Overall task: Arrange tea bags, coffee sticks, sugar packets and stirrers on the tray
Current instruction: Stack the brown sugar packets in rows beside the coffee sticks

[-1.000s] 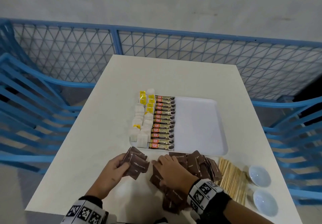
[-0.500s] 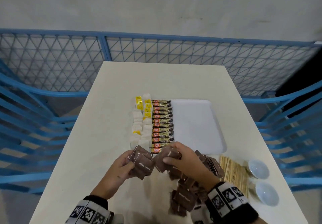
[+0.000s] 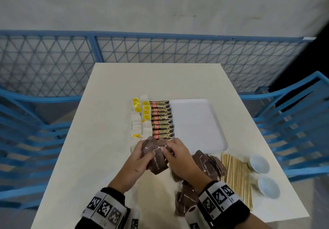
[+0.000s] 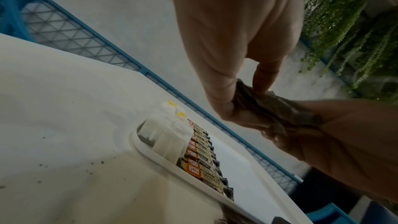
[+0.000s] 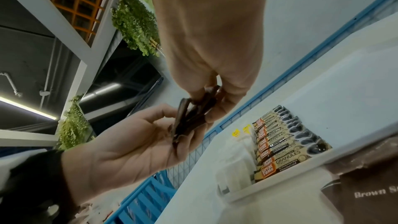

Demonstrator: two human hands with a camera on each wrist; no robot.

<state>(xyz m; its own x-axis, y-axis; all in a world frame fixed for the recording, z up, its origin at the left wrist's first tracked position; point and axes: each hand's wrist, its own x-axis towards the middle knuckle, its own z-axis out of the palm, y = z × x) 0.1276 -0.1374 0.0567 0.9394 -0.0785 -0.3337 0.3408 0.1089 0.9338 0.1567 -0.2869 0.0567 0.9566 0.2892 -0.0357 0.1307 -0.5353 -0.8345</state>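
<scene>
Both hands meet just in front of the white tray (image 3: 199, 122). My left hand (image 3: 140, 155) holds a fanned stack of brown sugar packets (image 3: 157, 159). My right hand (image 3: 175, 154) pinches packets at the top of that stack (image 5: 193, 111). On the tray's left side lie two columns of white tea bags (image 3: 140, 122) with yellow tags and a row of coffee sticks (image 3: 162, 120). More brown sugar packets (image 3: 208, 164) are heaped on the table by my right wrist. Wooden stirrers (image 3: 236, 177) lie right of them.
Two small pale bowls (image 3: 260, 163) (image 3: 268, 187) stand at the table's right front edge. The tray's right half (image 3: 195, 122) is bare. Blue mesh fencing (image 3: 160, 50) runs behind the white table (image 3: 99, 139), with blue railings at both sides.
My right hand lifted off the packet heap on the table and came to the left hand's stack. Both hands rose and moved toward the tray's front edge.
</scene>
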